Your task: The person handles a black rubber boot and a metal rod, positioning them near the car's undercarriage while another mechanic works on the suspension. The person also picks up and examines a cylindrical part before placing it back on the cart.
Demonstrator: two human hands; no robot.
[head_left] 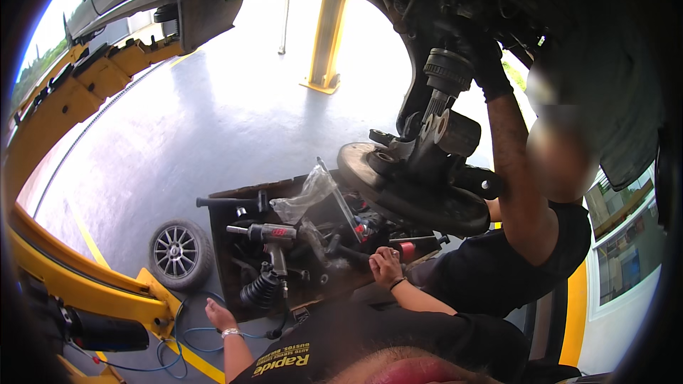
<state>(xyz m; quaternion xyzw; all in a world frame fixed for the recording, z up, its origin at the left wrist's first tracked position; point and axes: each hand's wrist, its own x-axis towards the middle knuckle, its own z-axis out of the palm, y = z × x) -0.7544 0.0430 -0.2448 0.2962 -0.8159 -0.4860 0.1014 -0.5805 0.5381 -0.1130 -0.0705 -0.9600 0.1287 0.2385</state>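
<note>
My left hand (220,316), wearing a metal wristband, is raised near the cart's front left corner. Its fingers are loosely apart, and I see nothing in them. Over the cart's right part is my right hand (386,268), with a ring and a dark wristband. Its fingers are slightly bent with nothing visible in them; a red-and-black tool (413,247) lies just beyond. Tools fill the dark cart (226,277): an impact wrench (274,236), a ribbed rubber boot (260,289) and a clear plastic bag (307,195). A brake disc and hub assembly (420,188) hangs above.
On the right, a co-worker's black-gloved hand (491,71) reaches up by the drive shaft joint (448,71) under the raised car. A wheel (180,254) lies left of the cart. Yellow lift arms (92,85), a lift post (327,39) and a blue hose (178,341) are also around.
</note>
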